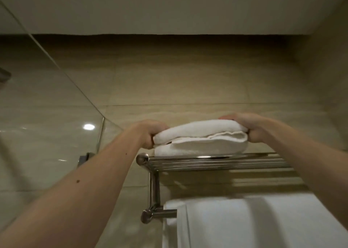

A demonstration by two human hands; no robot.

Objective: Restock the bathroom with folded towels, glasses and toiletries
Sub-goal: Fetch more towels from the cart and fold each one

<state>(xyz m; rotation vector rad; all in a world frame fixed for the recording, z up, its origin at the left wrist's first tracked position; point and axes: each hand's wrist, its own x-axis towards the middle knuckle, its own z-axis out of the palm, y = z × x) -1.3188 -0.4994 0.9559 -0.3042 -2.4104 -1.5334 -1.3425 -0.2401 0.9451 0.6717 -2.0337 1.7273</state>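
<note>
Folded towel (200, 134), gripped at its ends by left hand (150, 132) and right hand (250, 127), is rested on the rack (216, 162) beneath them; glasses and toiletries presumably left.

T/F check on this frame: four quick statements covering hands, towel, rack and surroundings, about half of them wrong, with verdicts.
1. Both hands grip the folded white towel, the left hand at its left end and the right hand at its right end. True.
2. The folded white towel is down on the floor. False: it is up on the chrome rack shelf.
3. A second white towel hangs from the lower bar under the shelf. True.
4. The glass panel stands to the right of the rack. False: the glass panel is on the left.
</note>
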